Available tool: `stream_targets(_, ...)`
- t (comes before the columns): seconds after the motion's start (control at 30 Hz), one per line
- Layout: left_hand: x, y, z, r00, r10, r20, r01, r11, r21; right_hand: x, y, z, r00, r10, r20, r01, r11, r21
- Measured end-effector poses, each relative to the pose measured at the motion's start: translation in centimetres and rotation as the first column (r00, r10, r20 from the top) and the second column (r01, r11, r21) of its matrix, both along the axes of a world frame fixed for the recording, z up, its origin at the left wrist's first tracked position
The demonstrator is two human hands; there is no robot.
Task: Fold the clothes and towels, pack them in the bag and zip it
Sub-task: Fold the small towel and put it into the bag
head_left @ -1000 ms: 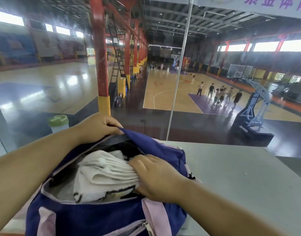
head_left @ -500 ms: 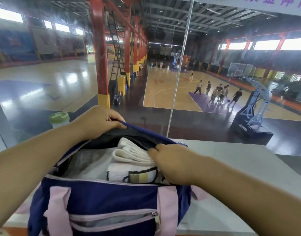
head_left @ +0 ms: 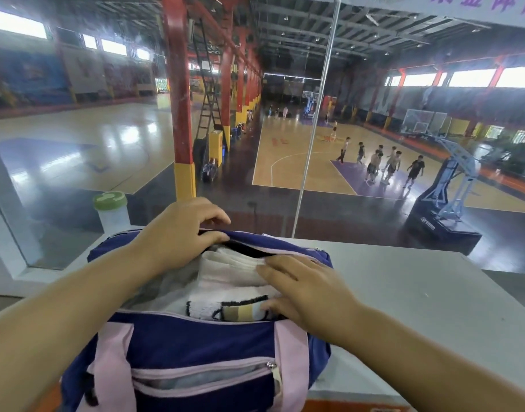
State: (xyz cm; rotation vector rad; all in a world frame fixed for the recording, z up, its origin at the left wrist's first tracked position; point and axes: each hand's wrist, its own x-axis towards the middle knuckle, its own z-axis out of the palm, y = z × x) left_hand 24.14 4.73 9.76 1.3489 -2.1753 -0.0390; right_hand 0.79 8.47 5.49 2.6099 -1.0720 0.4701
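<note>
A navy bag (head_left: 201,340) with pink straps stands on the grey table (head_left: 418,292), its top zip open. Folded white towels (head_left: 231,272) lie inside, one with a striped band facing me. My left hand (head_left: 178,233) grips the bag's far flap and holds it up. My right hand (head_left: 305,286) rests flat on the towels at the right end of the opening, fingers spread and fairly straight. Grey cloth shows at the left inside the bag.
A white bottle with a green lid (head_left: 111,212) stands on the ledge behind the bag, to the left. A glass wall runs just behind the table; a sports hall lies below. The table surface extends to the right of the bag.
The towels have gone from bunched under my right hand to lying deeper in the bag. My right hand has flattened on top of them. My left hand kept hold of the flap.
</note>
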Motion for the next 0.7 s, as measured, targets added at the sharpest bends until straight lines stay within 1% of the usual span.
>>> stream_targets(0.03,0.0,0.6,-0.2,1.000,0.000,0.003,0.000,0.999,-0.039,-0.2,0.1,-0.6,0.999,0.035,0.024,-0.033,0.996,-0.084)
stream_targets(0.07,-0.1,1.2,-0.6,1.000,-0.001,0.003,0.002,0.997,-0.075,-0.3,0.2,-1.1,0.998,0.061,0.027,-0.057,0.989,-0.137)
stream_targets(0.13,-0.1,2.6,-1.5,1.000,-0.019,0.012,0.020,0.994,-0.111,0.0,0.5,-1.5,0.996,0.083,0.023,-0.078,0.983,-0.164)
stream_targets(0.2,-0.1,3.9,-2.4,0.997,-0.037,0.069,0.043,0.996,-0.081,0.6,0.6,-1.6,0.998,0.065,0.004,-0.064,0.992,-0.113)
stream_targets(0.3,-0.1,5.4,-3.7,0.986,-0.027,0.165,0.024,0.999,0.022,2.1,0.2,-1.6,0.997,-0.021,-0.072,0.026,0.997,0.072)
stream_targets(0.4,0.3,6.4,-4.8,0.978,0.015,0.210,-0.051,0.984,0.170,3.6,-0.5,-1.4,0.986,-0.157,-0.058,0.166,0.962,0.216)
stream_targets(0.47,0.5,6.8,-5.0,0.967,0.041,0.253,-0.103,0.966,0.236,4.3,-1.0,-1.1,0.969,-0.215,-0.120,0.242,0.927,0.288)
stream_targets(0.6,0.8,7.8,-4.8,0.953,0.057,0.297,-0.169,0.915,0.366,4.9,-1.5,-0.7,0.940,-0.201,-0.274,0.296,0.881,0.370)
stream_targets(0.7,0.9,8.4,-4.8,0.961,0.038,0.275,-0.165,0.874,0.457,5.1,-1.7,-1.4,0.922,-0.170,-0.348,0.310,0.863,0.400)
